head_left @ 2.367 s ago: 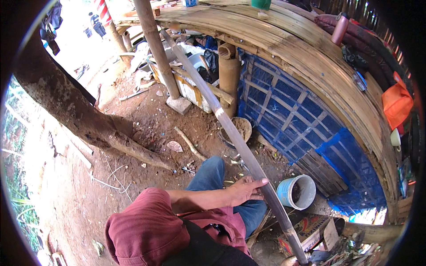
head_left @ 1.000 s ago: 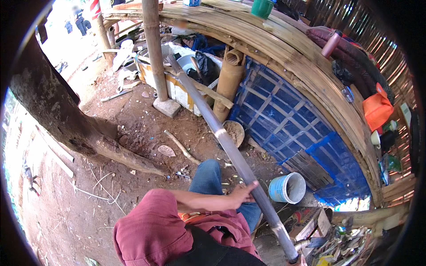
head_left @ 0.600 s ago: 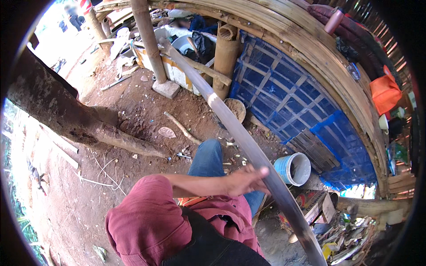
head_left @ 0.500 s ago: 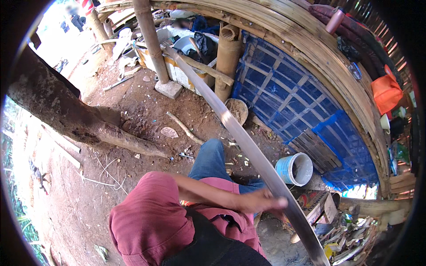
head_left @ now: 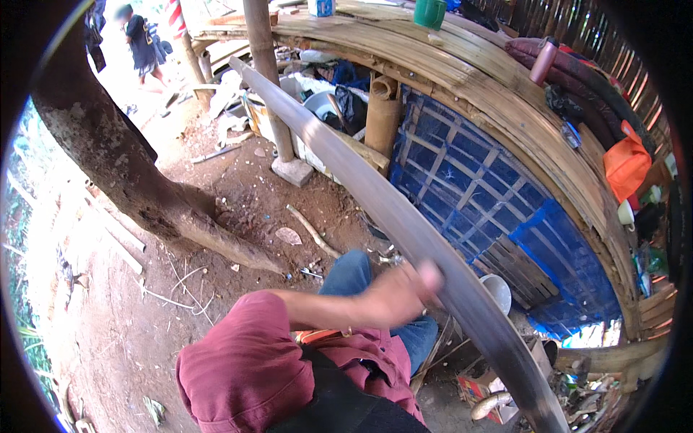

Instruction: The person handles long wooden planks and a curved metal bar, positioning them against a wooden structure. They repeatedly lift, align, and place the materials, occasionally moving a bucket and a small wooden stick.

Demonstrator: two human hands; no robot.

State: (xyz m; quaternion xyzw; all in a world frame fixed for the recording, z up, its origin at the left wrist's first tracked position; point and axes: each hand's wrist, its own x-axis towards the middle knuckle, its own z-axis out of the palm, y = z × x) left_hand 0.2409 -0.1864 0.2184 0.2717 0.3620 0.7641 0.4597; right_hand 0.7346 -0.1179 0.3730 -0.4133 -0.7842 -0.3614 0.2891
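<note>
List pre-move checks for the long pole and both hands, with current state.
1. Left hand firmly on the long dark pole: cannot tell; the hand is at the pole, but its fingers are blurred.
2. Right hand placed: cannot tell; out of view.
3. Pole's far end visible: ok; it shows near the upright post.
4. Pole's near end visible: not ok; the pole runs out at the lower edge.
5. White bucket fully visible: not ok; the pole partly covers it.
6. Person in dark clothes apart from the pole: ok; in the background.
</note>
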